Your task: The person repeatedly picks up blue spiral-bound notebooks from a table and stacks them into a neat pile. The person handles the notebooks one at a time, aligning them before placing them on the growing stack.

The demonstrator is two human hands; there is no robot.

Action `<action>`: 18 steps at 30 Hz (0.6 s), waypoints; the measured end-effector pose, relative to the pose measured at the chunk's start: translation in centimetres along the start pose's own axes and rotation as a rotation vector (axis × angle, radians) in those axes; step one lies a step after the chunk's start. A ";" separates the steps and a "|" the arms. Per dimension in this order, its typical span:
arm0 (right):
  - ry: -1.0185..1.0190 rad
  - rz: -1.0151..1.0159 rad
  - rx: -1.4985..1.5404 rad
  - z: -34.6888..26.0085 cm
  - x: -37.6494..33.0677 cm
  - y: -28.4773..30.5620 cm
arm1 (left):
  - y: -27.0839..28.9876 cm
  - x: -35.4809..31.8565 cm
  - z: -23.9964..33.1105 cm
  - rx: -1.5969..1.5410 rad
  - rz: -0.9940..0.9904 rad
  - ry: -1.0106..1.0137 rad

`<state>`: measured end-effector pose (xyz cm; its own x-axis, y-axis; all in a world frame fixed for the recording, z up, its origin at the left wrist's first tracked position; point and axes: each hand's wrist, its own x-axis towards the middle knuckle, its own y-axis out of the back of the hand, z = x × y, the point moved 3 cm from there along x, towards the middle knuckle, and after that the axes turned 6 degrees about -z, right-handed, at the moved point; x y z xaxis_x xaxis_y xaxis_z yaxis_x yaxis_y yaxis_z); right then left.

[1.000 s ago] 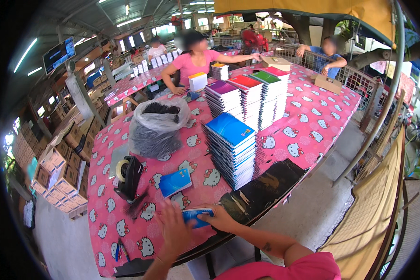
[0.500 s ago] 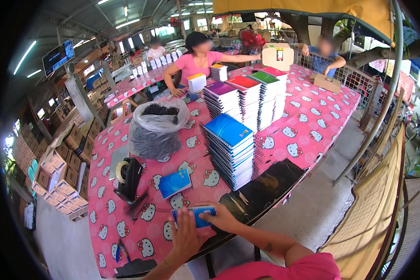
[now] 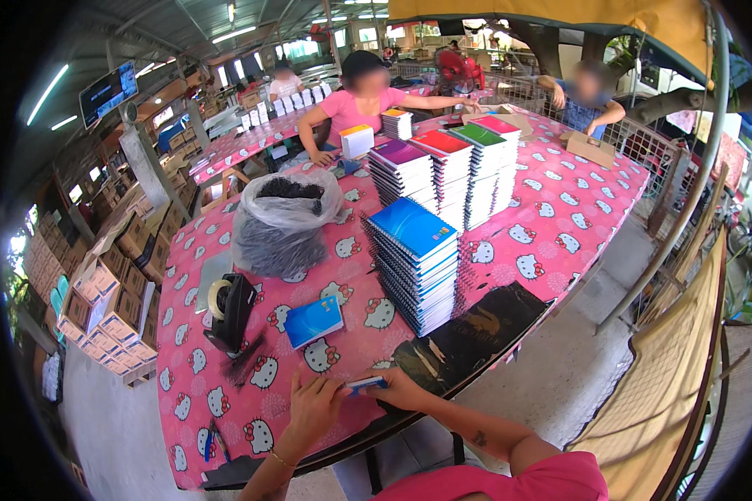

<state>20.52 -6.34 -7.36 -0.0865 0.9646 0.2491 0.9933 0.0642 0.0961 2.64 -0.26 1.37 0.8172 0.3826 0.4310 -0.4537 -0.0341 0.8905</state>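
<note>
A small blue notebook, tipped nearly edge-on, is held just over the near edge of the table. My right hand grips its right end. At its left end, the fingers of my left hand close on it, partly hidden from view. Just beyond my hands another small blue notebook lies flat on the pink patterned cloth. A tall stack of blue spiral notebooks rises ahead and to the right. Beside my right forearm lies a worn black mat.
On the left stand a black tape dispenser and a plastic bag of black coils. Pens lie near the front left. Purple, red and green notebook stacks stand farther back. One co-worker reaches across; another is at the far right.
The notebook in my hands has gone from lying flat to edge-on. My left hand has moved from its top to its left end. The co-worker's upright cardboard box has been lowered.
</note>
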 end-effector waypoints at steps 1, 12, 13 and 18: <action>-0.028 -0.014 -0.020 0.2 -0.1 -0.2 | -0.4 -0.2 -0.3 -0.019 -0.020 0.016; -0.061 0.105 -0.018 -0.2 -0.3 -1.1 | -6.0 -4.3 3.4 0.221 -0.177 0.140; -0.029 0.141 0.010 -0.1 -0.6 -1.5 | -5.7 -4.0 3.5 0.213 -0.157 0.151; -0.060 0.093 0.006 0.5 0.0 -1.6 | -2.9 0.4 2.4 0.171 -0.175 0.248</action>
<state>18.99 -6.30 -7.99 0.0102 0.9801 0.1983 0.9973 -0.0244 0.0692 5.15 -2.24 -0.66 0.7568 0.6081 0.2398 -0.2309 -0.0945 0.9684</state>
